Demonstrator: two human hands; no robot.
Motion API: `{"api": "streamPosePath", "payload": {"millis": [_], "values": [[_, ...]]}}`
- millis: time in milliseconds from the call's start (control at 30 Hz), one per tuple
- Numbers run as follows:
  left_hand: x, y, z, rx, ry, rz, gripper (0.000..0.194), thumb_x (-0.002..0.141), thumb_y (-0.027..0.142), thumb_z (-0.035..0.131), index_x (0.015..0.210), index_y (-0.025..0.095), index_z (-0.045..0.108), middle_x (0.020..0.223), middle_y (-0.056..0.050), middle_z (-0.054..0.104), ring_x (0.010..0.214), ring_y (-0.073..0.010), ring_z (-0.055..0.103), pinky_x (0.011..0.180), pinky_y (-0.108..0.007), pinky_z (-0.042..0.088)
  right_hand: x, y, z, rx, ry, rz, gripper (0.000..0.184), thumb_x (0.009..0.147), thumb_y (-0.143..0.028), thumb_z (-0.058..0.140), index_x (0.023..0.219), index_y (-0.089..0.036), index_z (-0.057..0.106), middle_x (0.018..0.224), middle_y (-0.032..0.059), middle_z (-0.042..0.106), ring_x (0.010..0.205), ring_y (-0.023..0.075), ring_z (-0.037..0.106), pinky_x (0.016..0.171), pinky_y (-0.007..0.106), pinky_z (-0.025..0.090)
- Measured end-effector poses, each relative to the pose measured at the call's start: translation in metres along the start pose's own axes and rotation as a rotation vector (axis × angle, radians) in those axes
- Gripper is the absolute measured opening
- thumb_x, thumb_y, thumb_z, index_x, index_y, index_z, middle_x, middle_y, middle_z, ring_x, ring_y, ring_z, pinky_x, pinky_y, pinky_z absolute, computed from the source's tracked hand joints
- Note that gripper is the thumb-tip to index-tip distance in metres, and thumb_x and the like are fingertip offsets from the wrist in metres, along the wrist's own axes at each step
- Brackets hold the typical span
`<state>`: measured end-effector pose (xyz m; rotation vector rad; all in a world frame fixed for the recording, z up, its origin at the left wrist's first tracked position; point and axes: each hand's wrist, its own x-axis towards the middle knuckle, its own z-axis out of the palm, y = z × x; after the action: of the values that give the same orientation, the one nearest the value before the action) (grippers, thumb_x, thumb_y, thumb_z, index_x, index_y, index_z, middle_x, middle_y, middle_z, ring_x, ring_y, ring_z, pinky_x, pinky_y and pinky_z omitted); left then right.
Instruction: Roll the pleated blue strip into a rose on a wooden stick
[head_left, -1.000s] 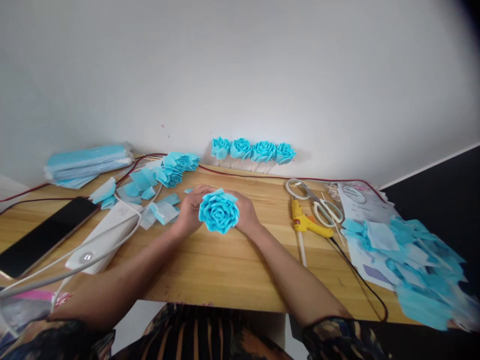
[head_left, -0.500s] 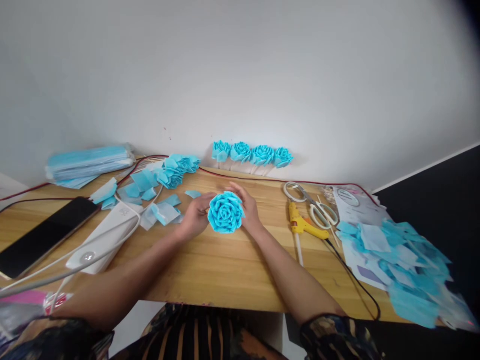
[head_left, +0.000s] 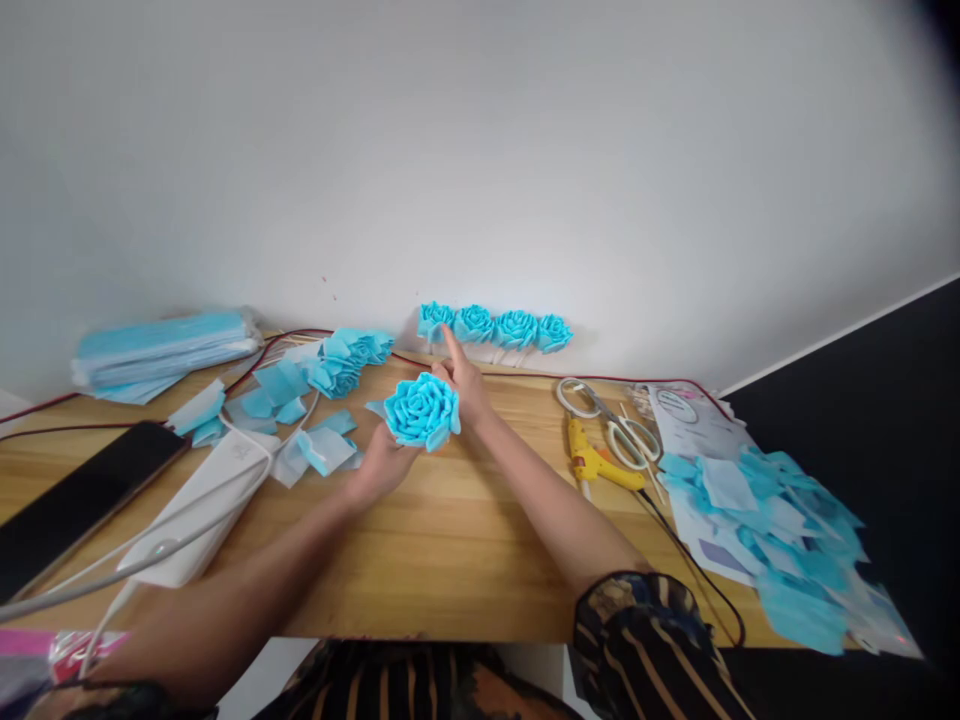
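Observation:
A blue rose-shaped flower (head_left: 422, 410) faces up in front of me. My left hand (head_left: 386, 462) is closed underneath it, its fingers mostly hidden by the bloom. Beyond the flower, my right hand (head_left: 463, 385) reaches forward with the index finger stretched out and no object visible in it. Its fingertip appears at the lower edge of the leftmost blue flower (head_left: 435, 318) in a row leaning on the wall; whether they touch I cannot tell. Several similar flowers stand in that row, among them one at the right end (head_left: 555, 332), with pale stems below.
Left lie wrapped face masks (head_left: 165, 348), more blue flowers (head_left: 341, 362), cut blue pieces (head_left: 322, 450), a phone (head_left: 90, 505) and a white power strip (head_left: 199, 510) with cables. Right are scissors (head_left: 634, 440), a yellow glue gun (head_left: 600, 465) and a blue pile (head_left: 795, 530) on paper.
My right hand has left the side of the flower and moved forward towards the row at the wall. The flower in my left hand has shifted left and tilted.

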<state>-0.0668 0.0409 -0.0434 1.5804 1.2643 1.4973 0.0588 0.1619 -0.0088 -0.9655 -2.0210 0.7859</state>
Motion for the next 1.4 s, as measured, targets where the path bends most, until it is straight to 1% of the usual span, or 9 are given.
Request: {"api": "streamPosePath", "payload": {"millis": [167, 367, 467, 600, 933, 1067, 1200, 1300, 1400], "values": [[-0.001, 0.004, -0.004, 0.012, 0.034, -0.005, 0.029, 0.085, 0.049, 0.073, 0.085, 0.021, 0.076, 0.109, -0.012, 0.080, 0.111, -0.0313, 0.071, 0.105, -0.049, 0.057, 0.004, 0.007, 0.006, 0.014, -0.001, 0.001, 0.068, 0.100, -0.027, 0.048, 0.166, -0.022, 0.034, 0.075, -0.0001, 0.073, 0.068, 0.0196, 0.069, 0.072, 0.033, 0.057], [0.000, 0.010, -0.007, 0.000, 0.013, -0.049, 0.031, 0.088, 0.050, 0.071, 0.090, 0.020, 0.077, 0.111, -0.013, 0.081, 0.115, -0.0315, 0.073, 0.114, -0.051, 0.052, -0.006, 0.016, 0.002, 0.119, 0.161, 0.015, 0.070, 0.100, -0.028, 0.045, 0.167, -0.019, 0.029, 0.077, -0.0007, 0.074, 0.067, 0.0167, 0.066, 0.069, 0.028, 0.054], [0.000, 0.011, -0.008, -0.012, 0.000, -0.068, 0.033, 0.087, 0.052, 0.071, 0.089, 0.020, 0.078, 0.105, -0.012, 0.082, 0.112, -0.0316, 0.074, 0.112, -0.051, 0.054, -0.009, 0.017, -0.005, 0.114, 0.172, 0.047, 0.074, 0.096, -0.027, 0.047, 0.167, -0.018, 0.028, 0.075, -0.0016, 0.074, 0.063, 0.0166, 0.064, 0.067, 0.029, 0.052], [0.001, 0.011, -0.009, -0.016, 0.008, -0.079, 0.033, 0.085, 0.052, 0.074, 0.088, 0.019, 0.079, 0.098, -0.011, 0.082, 0.105, -0.0317, 0.076, 0.107, -0.050, 0.057, -0.013, 0.017, -0.019, 0.146, 0.194, 0.069, 0.076, 0.093, -0.027, 0.049, 0.166, -0.017, 0.031, 0.075, -0.0018, 0.074, 0.062, 0.0159, 0.062, 0.066, 0.028, 0.051], [0.002, 0.015, -0.010, -0.049, 0.022, -0.072, 0.031, 0.083, 0.050, 0.078, 0.084, 0.019, 0.080, 0.094, -0.009, 0.083, 0.096, -0.0284, 0.077, 0.094, -0.042, 0.063, -0.026, 0.024, -0.059, 0.306, 0.332, 0.202, 0.087, 0.090, -0.028, 0.052, 0.169, -0.015, 0.020, 0.073, -0.0049, 0.071, 0.059, 0.0134, 0.060, 0.066, 0.027, 0.052], [0.003, 0.014, -0.010, -0.078, 0.024, -0.073, 0.033, 0.084, 0.052, 0.077, 0.085, 0.019, 0.080, 0.095, -0.009, 0.083, 0.095, -0.0284, 0.078, 0.090, -0.042, 0.065, -0.031, 0.027, -0.078, 0.316, 0.462, 0.171, 0.086, 0.091, -0.026, 0.051, 0.170, -0.016, 0.019, 0.075, -0.0047, 0.071, 0.060, 0.0127, 0.060, 0.068, 0.026, 0.053], [0.003, 0.012, -0.011, -0.082, 0.049, -0.088, 0.038, 0.086, 0.056, 0.076, 0.088, 0.019, 0.081, 0.098, -0.010, 0.084, 0.096, -0.0288, 0.078, 0.089, -0.042, 0.065, -0.033, 0.031, -0.093, 0.354, 0.571, 0.228, 0.085, 0.089, -0.022, 0.051, 0.169, -0.015, 0.023, 0.072, -0.0060, 0.069, 0.057, 0.0127, 0.059, 0.063, 0.025, 0.052], [0.004, 0.010, -0.012, -0.066, 0.061, -0.093, 0.041, 0.084, 0.060, 0.077, 0.086, 0.019, 0.081, 0.096, -0.009, 0.084, 0.094, -0.0290, 0.078, 0.089, -0.043, 0.064, -0.038, 0.022, -0.091, 0.324, 0.550, 0.128, 0.076, 0.093, -0.028, 0.053, 0.166, -0.017, 0.033, 0.074, -0.0048, 0.069, 0.061, 0.0130, 0.060, 0.067, 0.026, 0.054], [0.006, 0.006, -0.014, -0.040, 0.086, -0.087, 0.040, 0.083, 0.059, 0.077, 0.085, 0.020, 0.081, 0.093, -0.008, 0.083, 0.092, -0.0282, 0.078, 0.089, -0.041, 0.063, -0.051, 0.002, -0.082, 0.294, 0.367, 0.030, 0.059, 0.099, -0.035, 0.054, 0.156, -0.022, 0.052, 0.079, -0.0017, 0.073, 0.066, 0.0140, 0.063, 0.073, 0.030, 0.058]]}}
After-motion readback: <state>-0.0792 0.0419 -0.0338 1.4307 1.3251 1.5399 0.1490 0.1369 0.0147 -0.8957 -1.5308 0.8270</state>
